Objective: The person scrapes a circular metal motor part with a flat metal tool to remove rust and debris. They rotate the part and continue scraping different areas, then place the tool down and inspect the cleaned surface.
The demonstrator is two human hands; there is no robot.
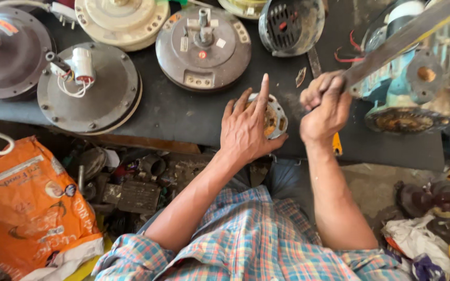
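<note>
Head view, left hand [247, 130] flat with fingers spread over small round motor part [273, 118] at dark workbench [183, 112] edge, right hand [324, 106] fisted around long flat metal bar [402, 39], raised beside it.

left hand [246, 130] on small motor [272, 118], right hand [325, 106] gripping flat bar [402, 39]

Desk [183, 112]: dark, flat top with a worn wooden front edge.
Far side: grey motor housing [203, 48], grey disc with white capacitor [88, 88], cream housing [122, 20], black vented cover [290, 25].
Near edge: small stator with copper windings [273, 117].
Right end: blue-green motor [407, 86].
</note>
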